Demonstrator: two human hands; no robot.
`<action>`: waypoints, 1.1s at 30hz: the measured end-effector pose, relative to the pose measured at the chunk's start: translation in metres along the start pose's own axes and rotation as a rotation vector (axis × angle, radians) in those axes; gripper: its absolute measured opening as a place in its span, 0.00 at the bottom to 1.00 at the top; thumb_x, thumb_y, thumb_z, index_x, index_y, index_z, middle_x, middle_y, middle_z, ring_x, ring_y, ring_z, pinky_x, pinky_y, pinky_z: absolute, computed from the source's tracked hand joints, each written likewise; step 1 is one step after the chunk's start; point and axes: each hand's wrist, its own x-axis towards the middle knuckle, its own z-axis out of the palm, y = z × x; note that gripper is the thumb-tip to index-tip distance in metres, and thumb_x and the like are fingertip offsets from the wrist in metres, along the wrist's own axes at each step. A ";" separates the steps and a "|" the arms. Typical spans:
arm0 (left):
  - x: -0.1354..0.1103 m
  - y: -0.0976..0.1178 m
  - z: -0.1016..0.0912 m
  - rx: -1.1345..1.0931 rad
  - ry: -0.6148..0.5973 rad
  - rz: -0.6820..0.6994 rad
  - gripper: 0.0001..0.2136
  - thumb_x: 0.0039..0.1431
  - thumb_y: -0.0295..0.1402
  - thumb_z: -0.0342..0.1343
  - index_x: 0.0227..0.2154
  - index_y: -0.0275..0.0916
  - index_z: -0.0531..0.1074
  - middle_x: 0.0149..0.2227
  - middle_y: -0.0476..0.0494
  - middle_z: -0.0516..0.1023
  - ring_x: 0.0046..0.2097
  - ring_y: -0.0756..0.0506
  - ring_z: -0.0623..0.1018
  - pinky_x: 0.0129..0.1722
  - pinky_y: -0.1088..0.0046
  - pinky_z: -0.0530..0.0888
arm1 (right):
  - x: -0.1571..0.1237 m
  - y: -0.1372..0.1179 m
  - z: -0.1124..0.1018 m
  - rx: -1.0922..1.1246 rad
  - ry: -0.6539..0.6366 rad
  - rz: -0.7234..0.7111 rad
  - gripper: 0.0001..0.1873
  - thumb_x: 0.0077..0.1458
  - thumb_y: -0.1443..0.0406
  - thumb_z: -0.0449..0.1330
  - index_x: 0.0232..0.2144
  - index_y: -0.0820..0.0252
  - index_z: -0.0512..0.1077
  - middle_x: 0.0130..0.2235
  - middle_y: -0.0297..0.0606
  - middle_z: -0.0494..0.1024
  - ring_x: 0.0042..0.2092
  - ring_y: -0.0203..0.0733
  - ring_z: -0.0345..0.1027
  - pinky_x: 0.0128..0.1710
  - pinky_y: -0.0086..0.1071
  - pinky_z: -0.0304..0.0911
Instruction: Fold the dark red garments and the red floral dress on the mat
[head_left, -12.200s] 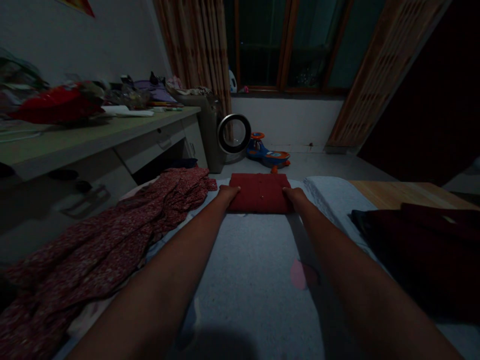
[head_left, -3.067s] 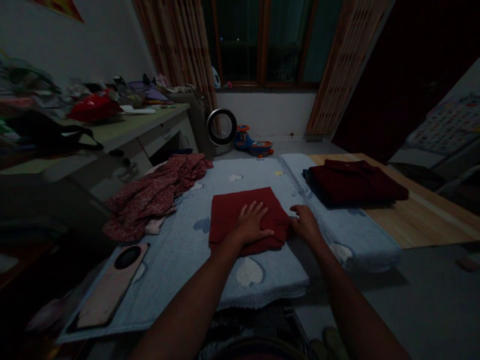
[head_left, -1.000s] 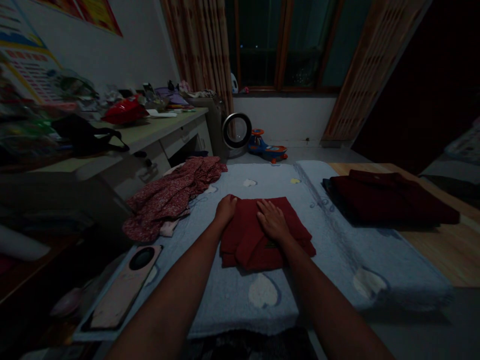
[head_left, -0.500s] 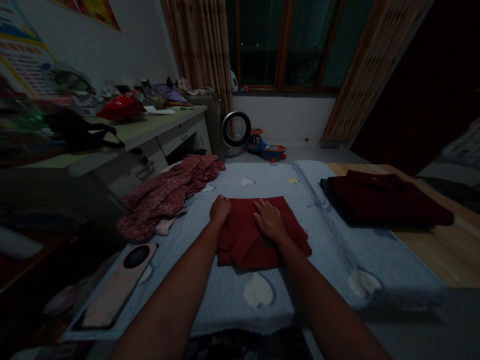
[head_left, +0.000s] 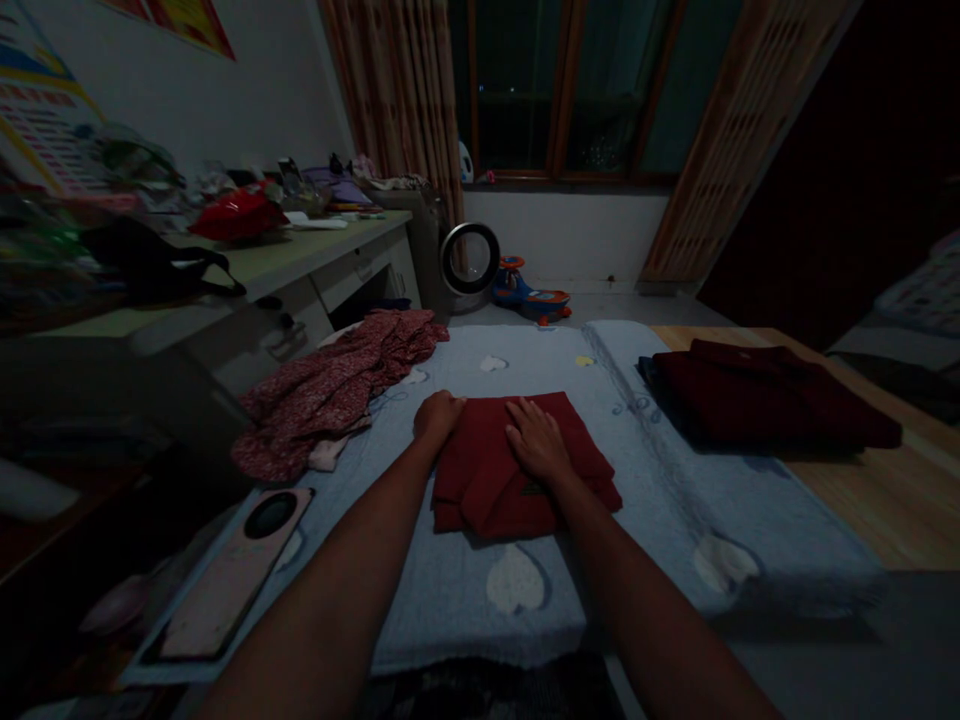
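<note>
A folded red shirt (head_left: pixel 487 475) lies on a light blue cloth with heart shapes (head_left: pixel 465 600), right in front of me. At its far left corner my left hand (head_left: pixel 439 415) is closed on the edge of the fabric; the fingertips are partly hidden. My right hand (head_left: pixel 538 440) rests flat on top of the shirt, fingers stretched out. A small dark label shows beside my right wrist. To the left lies a crumpled red patterned garment (head_left: pixel 345 390).
A pink phone (head_left: pixel 225 590) lies at the near left of the cloth. On the right, folded dark red clothes (head_left: pixel 772 395) sit partly on a wooden surface (head_left: pixel 907 490). A cluttered desk (head_left: pixel 277 270), an open round washer door (head_left: pixel 470 258) and a ride-on toy (head_left: pixel 529 295) stand beyond.
My left hand has shifted very slightly left at the shirt's corner, its fingers now closed on the edge. The right hand and the shirt stay practically where they were.
</note>
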 end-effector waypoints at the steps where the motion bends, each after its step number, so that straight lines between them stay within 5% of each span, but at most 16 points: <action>1: -0.004 0.002 0.001 0.062 0.056 -0.020 0.17 0.63 0.42 0.50 0.40 0.35 0.77 0.46 0.29 0.79 0.49 0.34 0.77 0.47 0.61 0.72 | 0.000 0.000 0.000 -0.004 0.005 0.001 0.29 0.68 0.55 0.42 0.68 0.53 0.53 0.71 0.40 0.50 0.70 0.48 0.43 0.66 0.47 0.41; 4: -0.020 0.016 -0.001 0.219 0.284 0.005 0.17 0.66 0.34 0.44 0.51 0.35 0.72 0.55 0.27 0.73 0.57 0.33 0.71 0.55 0.53 0.68 | 0.000 -0.001 0.001 -0.004 0.023 0.010 0.31 0.68 0.56 0.43 0.69 0.56 0.50 0.71 0.42 0.51 0.70 0.48 0.43 0.67 0.47 0.41; 6: -0.032 0.030 -0.004 0.264 0.361 0.159 0.20 0.66 0.28 0.41 0.57 0.37 0.68 0.62 0.31 0.67 0.63 0.36 0.65 0.62 0.53 0.61 | 0.000 -0.002 0.003 0.004 0.034 0.020 0.32 0.68 0.56 0.44 0.70 0.60 0.49 0.70 0.44 0.52 0.70 0.48 0.43 0.67 0.46 0.41; 10: -0.059 0.056 0.003 0.209 0.107 0.471 0.22 0.67 0.29 0.38 0.62 0.39 0.63 0.66 0.38 0.63 0.68 0.41 0.58 0.67 0.56 0.52 | 0.002 0.003 0.009 0.037 0.056 0.002 0.32 0.67 0.57 0.43 0.69 0.63 0.50 0.70 0.46 0.52 0.71 0.48 0.43 0.68 0.48 0.41; 13: -0.079 0.063 0.021 0.118 -0.105 0.400 0.24 0.70 0.37 0.36 0.66 0.41 0.57 0.68 0.41 0.59 0.69 0.39 0.57 0.66 0.51 0.56 | 0.008 0.016 0.011 0.190 0.086 0.021 0.30 0.67 0.60 0.41 0.68 0.61 0.54 0.68 0.44 0.58 0.69 0.44 0.49 0.66 0.44 0.47; 18: -0.094 0.062 0.037 0.145 -0.044 0.373 0.28 0.69 0.46 0.38 0.69 0.43 0.51 0.72 0.41 0.49 0.71 0.33 0.48 0.65 0.38 0.49 | 0.021 0.033 0.000 0.463 0.139 0.147 0.30 0.67 0.65 0.34 0.65 0.63 0.60 0.64 0.42 0.67 0.63 0.36 0.62 0.60 0.34 0.58; 26: -0.096 0.065 0.036 0.175 -0.059 0.351 0.29 0.68 0.44 0.39 0.70 0.47 0.49 0.72 0.44 0.48 0.71 0.31 0.46 0.63 0.31 0.46 | 0.027 0.019 -0.003 0.173 0.118 0.017 0.26 0.70 0.60 0.39 0.62 0.60 0.64 0.65 0.43 0.65 0.66 0.41 0.55 0.65 0.40 0.48; 33: -0.096 0.064 0.038 0.196 -0.056 0.354 0.29 0.68 0.45 0.40 0.70 0.46 0.49 0.72 0.44 0.47 0.71 0.31 0.46 0.62 0.29 0.46 | 0.024 0.033 -0.008 -0.090 0.011 0.090 0.28 0.70 0.55 0.40 0.58 0.66 0.66 0.63 0.53 0.65 0.65 0.49 0.56 0.63 0.44 0.48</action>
